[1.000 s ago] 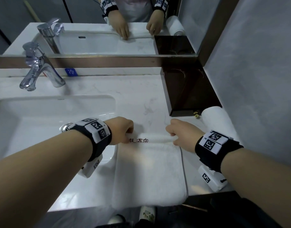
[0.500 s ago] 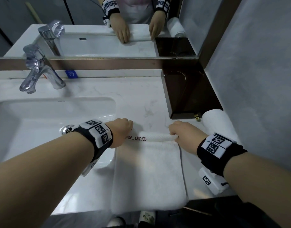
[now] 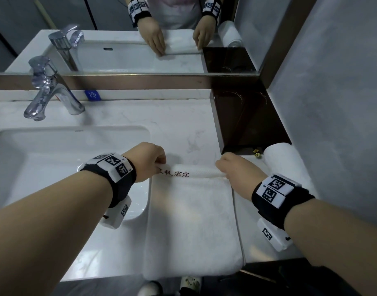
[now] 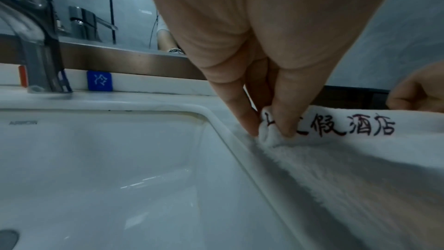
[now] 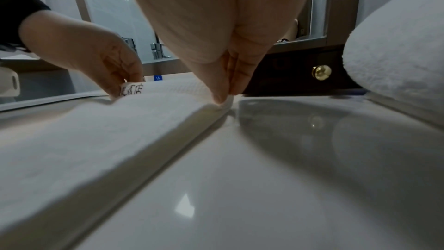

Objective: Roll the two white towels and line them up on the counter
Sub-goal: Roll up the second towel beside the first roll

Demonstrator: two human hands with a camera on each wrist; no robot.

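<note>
We pinch the far edge of the flat towel (image 3: 191, 227) with both hands: our left hand (image 3: 148, 161) grips the left corner by the embroidered characters, fingers (image 4: 286, 121) curled tight on the fold, and our right hand (image 3: 238, 173) grips the right corner the same way. The towel lies on the desk (image 3: 123, 116) beside the sink (image 3: 55, 167), its near end at the front edge. The rolled towel (image 3: 283, 161) rests by the wall, to our right.

Head view looks down; both wrist views, low and close, share the towel (image 4: 360, 168).
</note>
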